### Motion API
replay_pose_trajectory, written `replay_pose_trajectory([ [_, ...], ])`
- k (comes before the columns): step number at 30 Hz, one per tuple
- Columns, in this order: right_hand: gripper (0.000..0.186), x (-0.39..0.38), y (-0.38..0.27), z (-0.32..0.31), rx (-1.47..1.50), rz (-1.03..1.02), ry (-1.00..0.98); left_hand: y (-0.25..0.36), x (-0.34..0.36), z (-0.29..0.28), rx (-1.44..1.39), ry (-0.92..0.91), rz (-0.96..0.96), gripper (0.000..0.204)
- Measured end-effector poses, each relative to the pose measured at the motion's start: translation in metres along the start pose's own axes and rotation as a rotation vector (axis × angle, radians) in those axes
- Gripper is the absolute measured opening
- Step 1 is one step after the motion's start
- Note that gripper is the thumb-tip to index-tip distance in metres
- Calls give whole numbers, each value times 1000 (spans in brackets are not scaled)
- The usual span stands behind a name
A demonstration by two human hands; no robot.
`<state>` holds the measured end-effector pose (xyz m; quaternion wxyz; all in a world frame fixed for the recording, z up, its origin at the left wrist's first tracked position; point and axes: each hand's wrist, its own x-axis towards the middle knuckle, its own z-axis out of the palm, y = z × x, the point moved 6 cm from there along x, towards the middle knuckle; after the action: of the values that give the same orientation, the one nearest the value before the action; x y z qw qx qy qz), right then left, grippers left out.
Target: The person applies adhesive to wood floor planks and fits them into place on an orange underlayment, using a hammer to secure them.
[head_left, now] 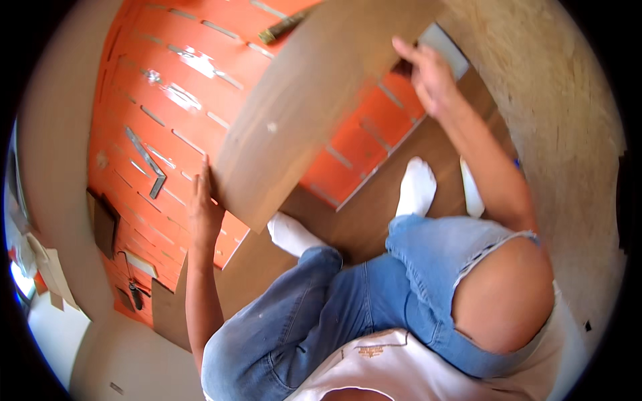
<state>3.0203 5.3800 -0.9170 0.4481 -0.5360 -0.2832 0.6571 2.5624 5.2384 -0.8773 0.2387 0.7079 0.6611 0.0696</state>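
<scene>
A long brown wood-look floor plank (287, 100) is held up, tilted, above the orange underlayment. At its near left corner, my left hand (204, 207) grips the edge, with some fingers hidden behind the board. Toward the far right end, my right hand (431, 77) holds the other edge, one digit pointing outward and the rest partly hidden. Beneath the plank lies orange slotted underlayment (374, 127). Brown planks (374, 174) are laid under my feet, along the underlayment's edge.
A metal square (158, 177) rests on the underlayment at the left. Past it are a dark offcut (101, 224), a black-handled tool (137, 294) and a pale block (141, 264). A brownish-green object (284, 28) lies at the far edge. Plywood-like surface (562, 100) runs along the right.
</scene>
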Motion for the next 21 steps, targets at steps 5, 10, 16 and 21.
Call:
replay_pose_trajectory([
  [5,44,4,0,34,-209,9,-22,-53,9,20,-21,-45,0,95],
  [10,45,47,3,47,-355,51,-124,-70,31,21,64,-146,-30,88],
  [16,43,61,24,49,-271,104,-85,-85,38,27,91,-112,9,90],
  [21,44,63,24,20,-224,74,-102,-55,46,36,-147,-313,-38,91],
])
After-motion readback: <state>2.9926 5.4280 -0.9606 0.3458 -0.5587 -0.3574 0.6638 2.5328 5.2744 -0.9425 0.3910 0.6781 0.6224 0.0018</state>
